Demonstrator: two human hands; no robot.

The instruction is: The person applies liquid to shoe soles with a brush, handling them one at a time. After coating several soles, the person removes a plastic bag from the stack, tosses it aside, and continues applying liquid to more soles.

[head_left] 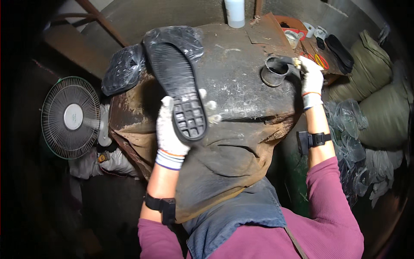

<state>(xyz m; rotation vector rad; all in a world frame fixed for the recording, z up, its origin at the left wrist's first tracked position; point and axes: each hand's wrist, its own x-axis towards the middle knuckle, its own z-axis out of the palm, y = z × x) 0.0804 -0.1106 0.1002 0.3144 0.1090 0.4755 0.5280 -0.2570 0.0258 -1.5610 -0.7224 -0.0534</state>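
Note:
A black shoe sole point(179, 82), its treaded side with square blocks at the heel facing up, is held slantwise over the workbench. My left hand point(170, 123), in a white knit glove, is closed around its heel end, with fingertips showing past the right edge. At the right, my right hand point(311, 73), gloved in white, is closed on a short dark handle point(284, 59) at the rim of a dark metal cup point(273, 77). Whether that handle belongs to the cup or to a tool in it, I cannot tell. The fingertips there look yellowish.
Plastic-wrapped black packs point(125, 69) lie at the bench's far left, beyond a standing fan point(73, 116). A white container point(235, 15) stands at the back. Orange-handled scissors point(320, 60) and dark soles point(340, 52) lie right, near green sacks point(384, 108). Brown cloth point(224, 151) drapes the bench front.

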